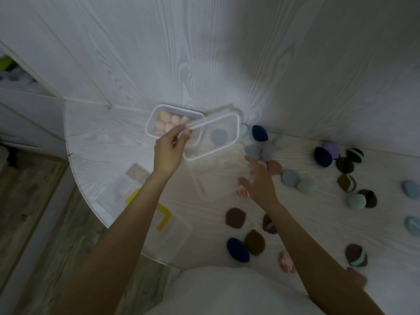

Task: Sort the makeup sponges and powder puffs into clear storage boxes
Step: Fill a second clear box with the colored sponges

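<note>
A clear box [152, 119] filled with several peach sponges [169, 123] stands at the back of the white table. My left hand [169, 148] pinches the edge of a second clear box [227, 144], lifted and tilted, with one blue-grey sponge [217, 135] inside. My right hand [259, 180] hovers with straight fingers over a clear lid [211, 183] lying flat. Blue, lilac, navy and brown sponges and puffs [289, 177] lie scattered to the right and near me.
More clear boxes and lids sit near the table's left edge, one with a yellow rim [163, 219]. A navy sponge [237, 249] and an olive puff [255, 242] lie close to my body. The wall rises just behind the boxes; the floor shows at the left.
</note>
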